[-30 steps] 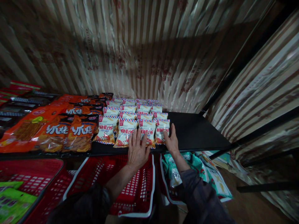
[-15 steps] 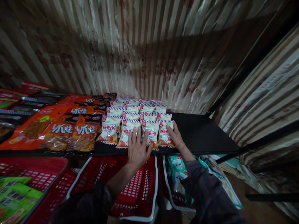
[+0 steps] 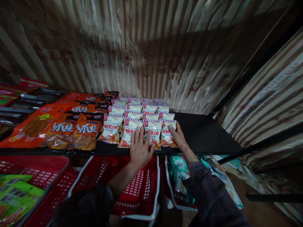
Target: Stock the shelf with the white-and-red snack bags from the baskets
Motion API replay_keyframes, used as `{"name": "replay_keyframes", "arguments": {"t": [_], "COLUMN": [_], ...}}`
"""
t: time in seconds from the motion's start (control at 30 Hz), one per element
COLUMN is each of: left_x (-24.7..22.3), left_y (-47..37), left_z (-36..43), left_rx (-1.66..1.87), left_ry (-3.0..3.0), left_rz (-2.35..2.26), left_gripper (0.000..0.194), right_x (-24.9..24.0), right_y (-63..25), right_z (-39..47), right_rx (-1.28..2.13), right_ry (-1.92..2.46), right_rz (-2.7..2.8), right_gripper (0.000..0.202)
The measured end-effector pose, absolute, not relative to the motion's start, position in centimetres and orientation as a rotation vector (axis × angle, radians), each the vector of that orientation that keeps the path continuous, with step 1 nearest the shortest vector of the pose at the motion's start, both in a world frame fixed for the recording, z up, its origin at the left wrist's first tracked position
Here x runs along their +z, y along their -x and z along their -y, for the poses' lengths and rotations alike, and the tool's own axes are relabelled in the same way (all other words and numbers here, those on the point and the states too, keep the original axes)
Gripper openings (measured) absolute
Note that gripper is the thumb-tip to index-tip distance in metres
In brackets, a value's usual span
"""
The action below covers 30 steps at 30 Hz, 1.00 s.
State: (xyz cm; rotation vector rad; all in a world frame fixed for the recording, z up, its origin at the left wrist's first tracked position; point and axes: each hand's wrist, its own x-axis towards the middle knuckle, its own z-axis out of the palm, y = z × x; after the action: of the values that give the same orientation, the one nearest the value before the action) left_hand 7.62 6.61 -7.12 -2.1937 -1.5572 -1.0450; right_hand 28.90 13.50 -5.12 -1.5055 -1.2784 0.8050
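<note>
Several small white snack bags (image 3: 110, 128) with red lettering and striped edges stand in rows on a black shelf (image 3: 205, 134). My left hand (image 3: 141, 150) rests with its fingers spread across the front of two bags in the nearest row. Its fingertips touch a white bag (image 3: 129, 131) and the snack bag beside it (image 3: 153, 130). At the right end of that row, my right hand (image 3: 179, 137) lies against the side of the last bag (image 3: 167, 134), fingers extended and thumb on its front. Part of that hand's fingers is hidden.
Orange and black snack packs (image 3: 86, 130) fill the shelf's left side. Below stand a red basket (image 3: 158, 189), another with green packs (image 3: 20, 197), and a third holding teal packs (image 3: 180, 170). A striped curtain (image 3: 142, 47) hangs behind; a black post (image 3: 251, 66) rises at right.
Both hands keep nearly the same places on the front row. The view has shifted slightly, and the front bags' faces look a little smoother and more upright.
</note>
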Motion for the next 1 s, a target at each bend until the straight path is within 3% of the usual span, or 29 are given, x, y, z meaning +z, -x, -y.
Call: {"name": "replay_keyframes", "arguments": {"t": [0.3, 0.6, 0.77, 1.0], "left_x": [-7.0, -5.9, -5.4, -7.9], "left_y": [-7.8, -8.1, -8.3, -7.6], "left_z": [-6.3, -4.6, -2.9, -0.1], "left_rx": [-1.063, -1.108, -1.200, -1.194], "left_ry": [2.217, 2.262, 2.191, 2.165], "left_rz": [1.556, 1.481, 1.431, 1.470], "left_gripper": [0.063, 0.055, 0.050, 0.045], "right_x": [-6.0, -3.1, -3.9, -5.4], "right_y": [-29.2, -24.5, -20.4, -17.7], "right_z": [-12.8, -7.2, -4.0, -0.1], "right_rx": [0.629, 0.009, 0.049, 0.167], "right_ry": [1.534, 1.351, 1.205, 1.233], "right_rz": [1.314, 1.561, 1.768, 1.838], "right_gripper": [0.090, 0.055, 0.043, 0.046]}}
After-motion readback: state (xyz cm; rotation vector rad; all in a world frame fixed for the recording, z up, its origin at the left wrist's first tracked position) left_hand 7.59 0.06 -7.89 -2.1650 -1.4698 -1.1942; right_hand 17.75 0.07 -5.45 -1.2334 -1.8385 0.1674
